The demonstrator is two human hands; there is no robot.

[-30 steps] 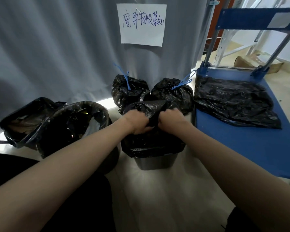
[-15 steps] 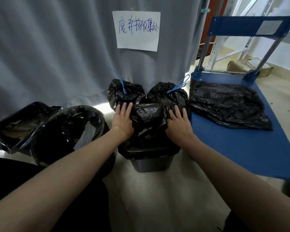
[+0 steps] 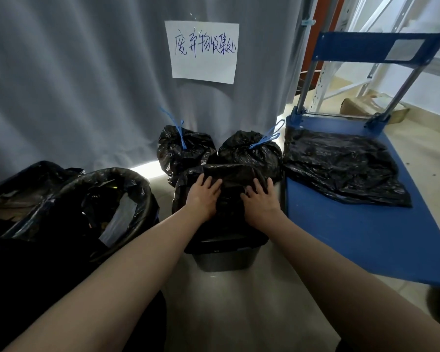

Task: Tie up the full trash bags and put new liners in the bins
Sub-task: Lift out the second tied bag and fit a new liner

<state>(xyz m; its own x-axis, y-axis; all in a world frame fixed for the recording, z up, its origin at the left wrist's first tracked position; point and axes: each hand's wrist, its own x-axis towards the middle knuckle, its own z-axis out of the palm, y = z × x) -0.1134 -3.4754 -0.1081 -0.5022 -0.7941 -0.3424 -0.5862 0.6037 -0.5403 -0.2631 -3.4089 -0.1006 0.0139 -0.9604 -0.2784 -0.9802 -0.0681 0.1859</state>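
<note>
Both hands flat, fingers (image 3: 261,185) straight and gripping nothing, left hand (image 3: 203,196) and right hand (image 3: 261,203) pressing side by side atop the black liner (image 3: 229,175) over the small bin (image 3: 225,259) at frame centre, equally near.

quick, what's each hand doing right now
Left hand: open, fingers flat on the black bin liner.
Right hand: open, flat on the same liner.

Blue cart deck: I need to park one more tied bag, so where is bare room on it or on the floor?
The blue cart is bare in front of the flat liners. Bare floor lies before the small bin. It is crowded behind it, around the tied bags.
</note>
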